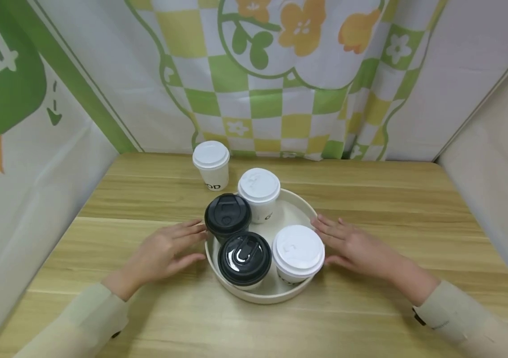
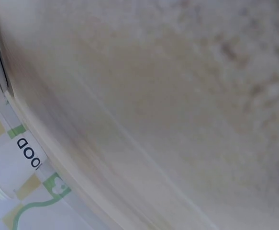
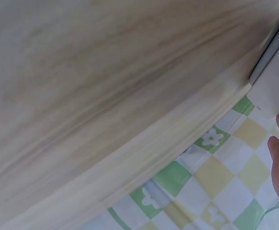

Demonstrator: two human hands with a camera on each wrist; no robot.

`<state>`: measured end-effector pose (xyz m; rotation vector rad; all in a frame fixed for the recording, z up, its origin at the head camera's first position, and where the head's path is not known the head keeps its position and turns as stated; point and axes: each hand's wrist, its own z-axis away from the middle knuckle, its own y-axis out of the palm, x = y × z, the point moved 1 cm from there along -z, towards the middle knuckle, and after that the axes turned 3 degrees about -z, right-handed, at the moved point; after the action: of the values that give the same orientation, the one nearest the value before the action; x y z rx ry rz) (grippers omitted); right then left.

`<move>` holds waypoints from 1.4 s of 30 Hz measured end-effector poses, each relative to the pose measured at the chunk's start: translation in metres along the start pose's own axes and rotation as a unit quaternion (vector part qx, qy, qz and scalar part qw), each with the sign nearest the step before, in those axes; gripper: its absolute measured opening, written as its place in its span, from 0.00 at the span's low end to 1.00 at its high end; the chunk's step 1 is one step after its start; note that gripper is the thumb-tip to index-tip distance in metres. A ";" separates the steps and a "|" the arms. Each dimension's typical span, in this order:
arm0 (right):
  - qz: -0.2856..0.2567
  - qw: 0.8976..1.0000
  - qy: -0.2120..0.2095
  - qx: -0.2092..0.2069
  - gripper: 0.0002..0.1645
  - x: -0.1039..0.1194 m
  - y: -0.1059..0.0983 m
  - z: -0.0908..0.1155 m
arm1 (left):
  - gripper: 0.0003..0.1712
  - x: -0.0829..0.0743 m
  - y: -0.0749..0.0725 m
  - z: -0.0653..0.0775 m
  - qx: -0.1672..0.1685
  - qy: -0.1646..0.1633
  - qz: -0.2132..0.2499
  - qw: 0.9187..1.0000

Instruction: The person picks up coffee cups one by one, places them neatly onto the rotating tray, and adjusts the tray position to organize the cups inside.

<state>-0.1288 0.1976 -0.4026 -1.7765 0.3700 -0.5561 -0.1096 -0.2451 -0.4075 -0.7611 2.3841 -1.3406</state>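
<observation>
A round cream tray lies on the wooden table, carrying several lidded paper cups. Inside it are a white-lidded cup at the back, a black-lidded cup at the left, another black-lidded cup in front and a white-lidded cup at the right. My left hand has its fingers extended to the tray's left rim. On the opposite side, my right hand reaches the right rim with straight fingers; part of it shows at the edge of the right wrist view.
Behind the tray, a white-lidded cup stands on the table, close to the back. A checkered green and yellow curtain hangs along the table's rear edge. White fabric walls flank both sides.
</observation>
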 end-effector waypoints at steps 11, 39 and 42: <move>0.017 1.000 -0.013 -0.012 0.46 0.009 0.001 0.008 | 0.32 0.014 -0.009 -0.001 0.039 -0.065 -0.026 0.997; 0.026 0.996 -0.043 -0.072 0.40 -0.004 0.000 -0.007 | 0.49 0.118 -0.020 -0.101 0.063 -0.248 -0.042 0.966; 0.038 0.996 -0.040 -0.075 0.39 0.000 0.001 -0.006 | 0.51 0.123 -0.015 -0.107 0.071 -0.272 -0.028 0.959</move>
<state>-0.1315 0.1924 -0.4026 -1.9137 0.4315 -0.4105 -0.2582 -0.2487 -0.3398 -1.0080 1.8277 -1.1230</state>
